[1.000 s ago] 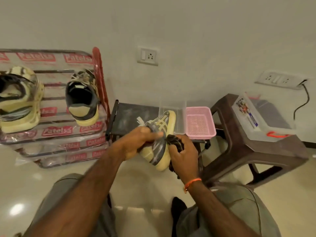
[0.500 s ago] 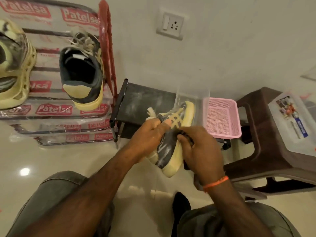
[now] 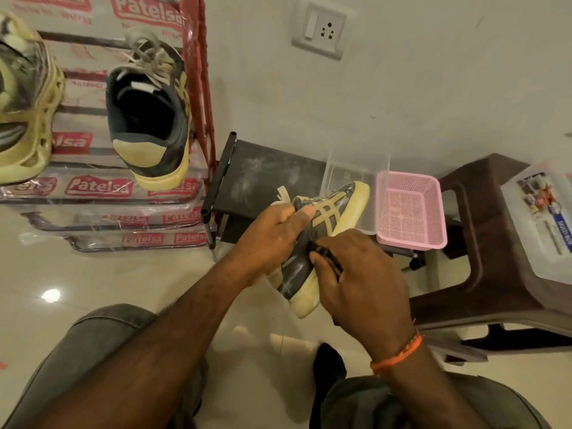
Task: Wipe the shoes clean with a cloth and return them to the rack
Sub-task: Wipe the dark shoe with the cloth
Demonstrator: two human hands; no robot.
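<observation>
Hands grip as before: left hand [image 3: 272,233] holds the shoe [image 3: 322,243], right hand [image 3: 359,274] now presses the cloth [image 3: 325,257] higher.

Place: a room in a home.
Floor: glossy cream tiles [image 3: 93,283].
Wall: plain, with a switch-and-socket plate [image 3: 320,30].
Shoe rack [image 3: 198,88]: left of the plate, plastic-wrapped, holding worn shoes.
Brown plastic stool [image 3: 483,243]: right of the rack, carrying a storage box [image 3: 538,224].

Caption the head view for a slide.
Left hand holds a shoe while right hand rubs it with a dark cloth.
</observation>
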